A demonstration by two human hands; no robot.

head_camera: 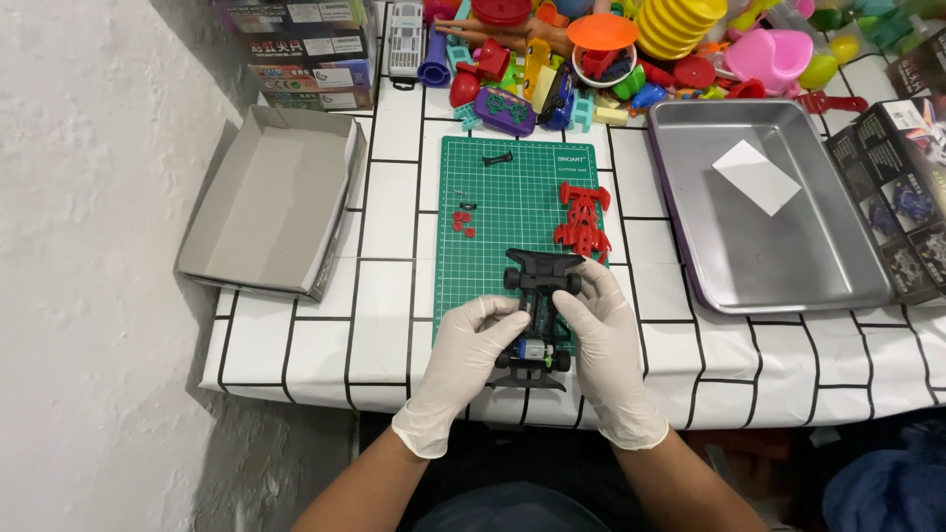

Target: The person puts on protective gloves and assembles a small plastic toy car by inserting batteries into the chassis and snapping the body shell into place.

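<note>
Both gloved hands — left hand [471, 345], right hand [603, 330] — reach forward, fingers clamped on the black toy car chassis [537, 315].

We see a white table [389, 325] with a black grid; on it lie a green cutting mat [493, 212] at centre, cardboard tray [266, 202] at nine o'clock, metal tray [778, 276] at three, toys [631, 49] at twelve.

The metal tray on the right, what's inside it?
Inside the metal tray lies one white paper slip, tilted, near the far end. The rest shows bare metal. What lies beneath the slip is covered and cannot be seen.
</note>
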